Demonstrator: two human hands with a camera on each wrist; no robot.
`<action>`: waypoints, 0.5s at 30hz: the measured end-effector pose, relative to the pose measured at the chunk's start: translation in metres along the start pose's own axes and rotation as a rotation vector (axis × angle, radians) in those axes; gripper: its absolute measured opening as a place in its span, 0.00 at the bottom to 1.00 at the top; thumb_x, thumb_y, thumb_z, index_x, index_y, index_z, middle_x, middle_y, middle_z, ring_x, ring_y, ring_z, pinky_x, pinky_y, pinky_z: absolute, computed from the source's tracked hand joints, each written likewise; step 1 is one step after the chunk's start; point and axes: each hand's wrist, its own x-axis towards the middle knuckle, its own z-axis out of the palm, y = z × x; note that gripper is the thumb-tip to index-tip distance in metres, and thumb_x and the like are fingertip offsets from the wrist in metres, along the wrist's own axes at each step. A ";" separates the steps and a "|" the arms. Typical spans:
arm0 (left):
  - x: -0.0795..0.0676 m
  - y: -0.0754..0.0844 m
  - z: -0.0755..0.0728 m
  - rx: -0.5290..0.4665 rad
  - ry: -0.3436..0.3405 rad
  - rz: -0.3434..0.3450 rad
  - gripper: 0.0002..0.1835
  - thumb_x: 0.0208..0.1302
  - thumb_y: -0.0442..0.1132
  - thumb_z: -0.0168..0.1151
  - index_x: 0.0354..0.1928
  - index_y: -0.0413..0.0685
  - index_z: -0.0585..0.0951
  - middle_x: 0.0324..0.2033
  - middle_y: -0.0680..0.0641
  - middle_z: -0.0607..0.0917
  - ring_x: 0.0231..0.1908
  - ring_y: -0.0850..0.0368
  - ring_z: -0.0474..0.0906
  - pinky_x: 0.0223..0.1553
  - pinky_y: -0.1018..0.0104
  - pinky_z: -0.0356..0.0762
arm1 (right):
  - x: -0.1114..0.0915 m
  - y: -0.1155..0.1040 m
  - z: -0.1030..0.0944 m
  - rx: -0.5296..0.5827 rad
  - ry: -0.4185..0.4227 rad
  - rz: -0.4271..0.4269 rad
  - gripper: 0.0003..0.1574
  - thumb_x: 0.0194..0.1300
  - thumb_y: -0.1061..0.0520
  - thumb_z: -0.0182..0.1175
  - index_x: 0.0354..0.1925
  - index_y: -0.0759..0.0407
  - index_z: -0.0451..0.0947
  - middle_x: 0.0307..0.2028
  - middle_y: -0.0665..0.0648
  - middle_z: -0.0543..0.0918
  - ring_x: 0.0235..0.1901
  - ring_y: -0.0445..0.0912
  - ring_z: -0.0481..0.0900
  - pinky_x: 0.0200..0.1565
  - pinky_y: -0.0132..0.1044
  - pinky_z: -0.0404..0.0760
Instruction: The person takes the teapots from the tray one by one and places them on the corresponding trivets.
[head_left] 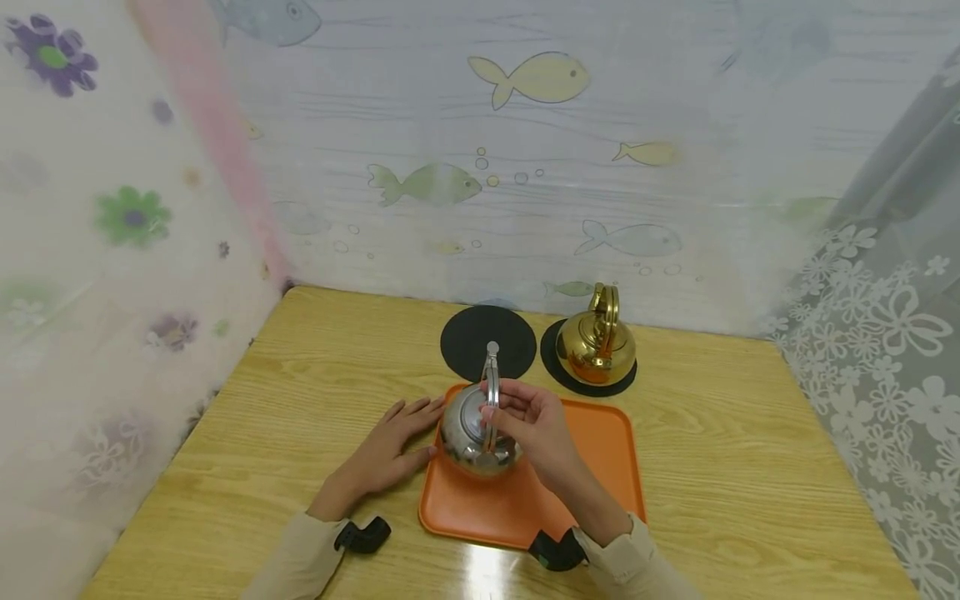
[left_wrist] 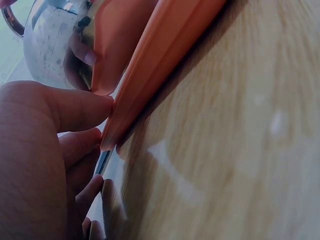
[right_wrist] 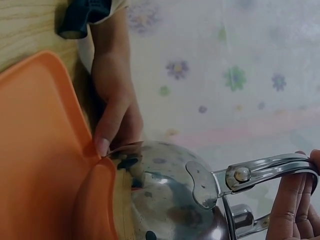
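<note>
A shiny silver kettle (head_left: 472, 437) shows over the left part of an orange tray (head_left: 525, 517) in the head view. Its raised metal handle (right_wrist: 270, 167) is held by my right hand (head_left: 536, 425), fingers curled round it. My left hand (head_left: 390, 446) lies palm down on the left, fingers stretched out. In the left wrist view, the thumb (left_wrist: 85, 107) and a fingertip touch the tray's side wall. The kettle's body mirrors the tray and a hand.
Behind the tray lies a black round mat (head_left: 480, 329). A gold kettle (head_left: 592, 354) stands on a second black mat (head_left: 551, 354) to its right. All rest on a wood-grain table (head_left: 720, 467), with a fish-print curtain (head_left: 420, 250) along the back.
</note>
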 end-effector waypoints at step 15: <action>0.000 0.001 0.000 -0.005 0.000 0.008 0.33 0.69 0.48 0.61 0.75 0.51 0.70 0.74 0.48 0.69 0.75 0.41 0.62 0.74 0.34 0.46 | 0.006 -0.001 -0.003 0.008 0.026 -0.002 0.26 0.68 0.69 0.61 0.61 0.82 0.71 0.39 0.47 0.87 0.37 0.37 0.85 0.39 0.28 0.85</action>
